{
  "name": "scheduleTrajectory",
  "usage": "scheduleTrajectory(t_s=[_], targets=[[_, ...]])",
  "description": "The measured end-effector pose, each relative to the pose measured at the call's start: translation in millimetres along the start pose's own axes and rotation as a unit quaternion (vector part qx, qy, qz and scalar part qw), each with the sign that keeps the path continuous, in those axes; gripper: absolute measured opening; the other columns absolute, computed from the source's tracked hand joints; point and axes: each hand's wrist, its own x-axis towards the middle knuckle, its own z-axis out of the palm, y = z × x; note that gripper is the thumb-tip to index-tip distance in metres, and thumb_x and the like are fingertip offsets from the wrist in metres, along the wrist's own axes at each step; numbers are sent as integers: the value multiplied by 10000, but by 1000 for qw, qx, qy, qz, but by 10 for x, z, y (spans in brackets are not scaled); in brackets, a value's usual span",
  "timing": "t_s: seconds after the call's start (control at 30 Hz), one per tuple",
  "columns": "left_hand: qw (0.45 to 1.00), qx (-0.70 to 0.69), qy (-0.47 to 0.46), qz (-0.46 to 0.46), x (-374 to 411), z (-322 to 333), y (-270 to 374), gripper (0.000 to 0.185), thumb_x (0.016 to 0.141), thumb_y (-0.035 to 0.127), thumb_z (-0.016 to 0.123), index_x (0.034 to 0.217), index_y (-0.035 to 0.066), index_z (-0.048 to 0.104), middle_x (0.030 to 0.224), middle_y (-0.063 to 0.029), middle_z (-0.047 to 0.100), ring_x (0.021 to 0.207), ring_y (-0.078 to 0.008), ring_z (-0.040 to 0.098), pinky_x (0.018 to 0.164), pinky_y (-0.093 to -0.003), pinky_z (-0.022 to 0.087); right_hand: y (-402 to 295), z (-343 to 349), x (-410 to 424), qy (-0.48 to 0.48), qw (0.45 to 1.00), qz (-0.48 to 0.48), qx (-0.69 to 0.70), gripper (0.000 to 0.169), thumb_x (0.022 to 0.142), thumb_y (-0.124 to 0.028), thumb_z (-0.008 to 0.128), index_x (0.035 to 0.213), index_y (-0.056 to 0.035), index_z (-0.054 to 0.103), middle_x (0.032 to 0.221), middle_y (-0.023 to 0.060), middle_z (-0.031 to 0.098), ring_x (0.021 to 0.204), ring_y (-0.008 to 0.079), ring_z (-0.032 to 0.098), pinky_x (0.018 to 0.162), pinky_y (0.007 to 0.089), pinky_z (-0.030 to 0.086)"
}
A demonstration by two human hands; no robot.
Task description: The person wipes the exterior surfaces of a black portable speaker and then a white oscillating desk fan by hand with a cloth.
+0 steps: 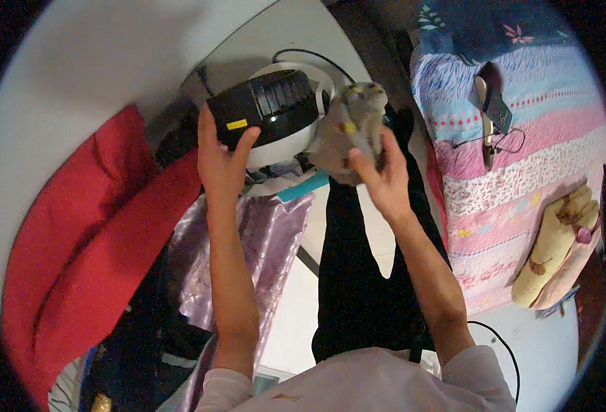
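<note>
My left hand is at the near left side of a black and white appliance with a ribbed black top and a yellow label. Its thumb lies on the front, and the other fingers go round the left edge, partly hidden. In my right hand is a grey animal-shaped object with yellow spots, gripped at its lower right between thumb and fingers. This object is blurred, so its material cannot be told. It sits just right of the appliance and overlaps its edge in the view.
Red cloth and shiny lilac fabric hang at the left. A patterned bedspread covers the surface at the right, bearing a long handled item with a tag and a rolled yellow cloth item. A black cable curves behind the appliance.
</note>
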Motion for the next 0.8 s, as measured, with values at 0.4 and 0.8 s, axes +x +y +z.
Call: scheduleTrajectory(t_s=[0.4, 0.8], targets=[[1000, 5, 12, -18, -21, -103, 105, 938, 821, 256, 821, 1581, 64, 306, 1593, -221, 372, 1368, -384, 504, 940, -397, 564, 109, 938, 565, 1, 936, -282, -209, 678, 819, -344, 807, 1366, -42, 541, 1467, 259, 455, 1346, 471, 438, 1126, 504, 366], [993, -55, 16, -99, -108, -215, 59, 1093, 741, 462, 856, 1566, 18, 292, 1612, -238, 317, 1416, -404, 437, 1078, -467, 468, -251, 779, 1105, 45, 931, -293, -214, 411, 972, -289, 618, 1276, -12, 621, 1191, 133, 684, 1037, 259, 668, 931, 375, 517]])
